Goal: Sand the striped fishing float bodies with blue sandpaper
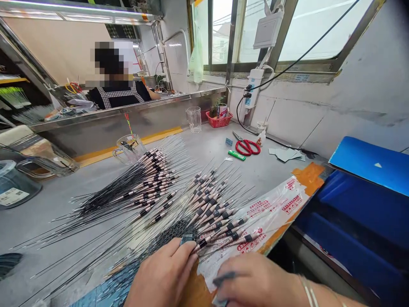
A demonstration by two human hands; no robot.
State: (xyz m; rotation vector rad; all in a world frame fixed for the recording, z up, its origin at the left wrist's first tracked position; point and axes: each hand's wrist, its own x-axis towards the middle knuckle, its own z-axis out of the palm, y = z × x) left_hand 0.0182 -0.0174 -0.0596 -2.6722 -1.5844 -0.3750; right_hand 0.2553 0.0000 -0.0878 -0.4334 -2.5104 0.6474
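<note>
Desk (209,147), one, grey, bearing banded floats in two heaps. Left heap (156,170): many floats, centre-left of the frame, dark stems fanned to the left. Right heap (211,207): many more, centre, lying partly over a printed plastic sheet (271,207). Left hand (162,268), bottom centre: thumb and fingers drawn together, apparently pinching one float (202,244) at the right heap's near edge, a small grey-blue piece (187,239) at the fingertips. Right hand (251,277), lower right, blurred: fingers curled closed round a dark grey strip (226,277). Progress: judged mid-batch — one float in hand, both heaps well stocked; which heap is finished and which waiting, cannot tell. Sundries: mug (136,155) with an upright float, left of centre; red scissors (247,147) and grey scraps (287,154), right of centre; another person (121,98), upper left — beyond the partition (105,128).
</note>
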